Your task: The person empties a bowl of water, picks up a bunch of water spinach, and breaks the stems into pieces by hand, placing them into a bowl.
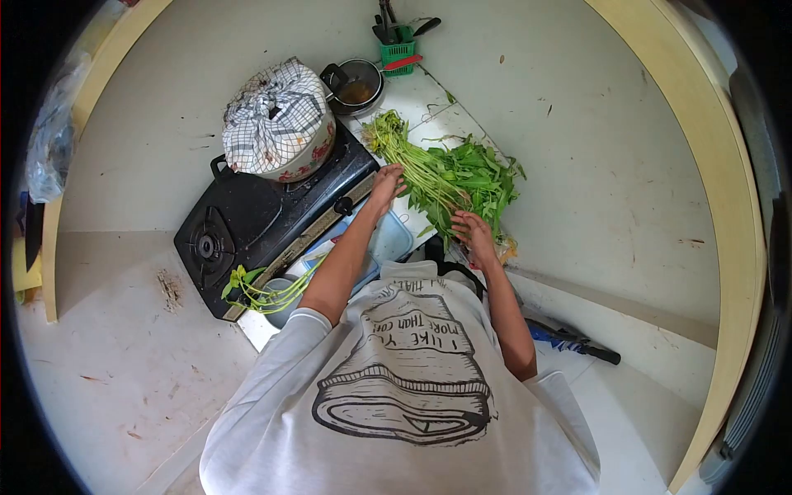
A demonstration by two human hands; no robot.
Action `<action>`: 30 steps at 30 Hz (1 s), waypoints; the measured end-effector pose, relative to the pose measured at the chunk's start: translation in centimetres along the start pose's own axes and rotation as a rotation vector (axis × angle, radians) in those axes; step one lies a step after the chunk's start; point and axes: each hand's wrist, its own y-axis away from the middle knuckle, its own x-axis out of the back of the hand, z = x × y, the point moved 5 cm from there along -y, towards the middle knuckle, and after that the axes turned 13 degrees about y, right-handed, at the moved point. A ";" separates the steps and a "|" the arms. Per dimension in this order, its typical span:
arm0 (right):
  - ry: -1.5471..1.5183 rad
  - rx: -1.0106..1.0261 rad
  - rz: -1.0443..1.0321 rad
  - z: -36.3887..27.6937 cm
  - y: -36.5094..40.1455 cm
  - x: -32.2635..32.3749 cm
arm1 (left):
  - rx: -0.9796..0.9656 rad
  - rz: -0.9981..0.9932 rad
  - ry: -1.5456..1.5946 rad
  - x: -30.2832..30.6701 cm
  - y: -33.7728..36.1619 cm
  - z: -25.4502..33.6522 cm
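A large bunch of leafy greens (470, 175) with long pale stems lies on the white counter, its stem ends toward the upper left. My left hand (385, 185) is beside the stems, its fingers loosely curved and apart, with nothing visible in them. At the lower edge of the leaves is my right hand (474, 234), fingers spread and close to the greens; whether the fingertips touch them is hard to see. Beneath my left forearm sits a blue-rimmed cutting board (391, 239), partly hidden. A few cut stems with leaves (276, 295) lie over a grey bowl (283, 312) left of my forearm.
A black gas stove (247, 216) stands on the left, bearing a big pot (307, 165) covered with a checked cloth (276, 115). Behind are a small pan with a strainer (358, 87) and a green utensil basket (398, 54). Walls enclose the corner counter.
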 end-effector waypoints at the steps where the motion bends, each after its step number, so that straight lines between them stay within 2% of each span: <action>1: 0.064 0.049 0.005 -0.3 -0.5 -0.1 | -0.013 0.001 0.018 0.3 -0.3 -0.1; 3: 0.192 0.145 0.017 -0.8 -1.6 -0.4 | -0.037 0.003 0.055 0.5 -0.5 -0.3; 9: 1.046 0.420 0.271 -3.4 -4.1 -1.7 | -0.033 -0.014 0.133 0.8 -0.7 -0.4; 12: 1.246 0.369 0.308 -4.1 -4.7 -2.8 | -0.019 -0.002 0.128 0.9 -0.6 -0.4; 18: 1.330 0.350 0.304 -4.1 -5.3 -3.5 | -0.019 -0.033 0.107 1.7 -0.6 -0.4; 21: 1.172 0.543 0.373 -5.4 -3.9 -3.5 | -0.025 -0.055 0.078 1.7 -0.5 -0.5; 24: 1.008 0.466 0.300 -6.2 -3.4 -2.9 | -0.058 -0.051 0.065 1.6 -0.3 -0.5; 30: 0.875 0.491 0.310 -8.7 -2.2 -2.0 | -0.104 -0.060 0.083 1.2 -0.8 -1.0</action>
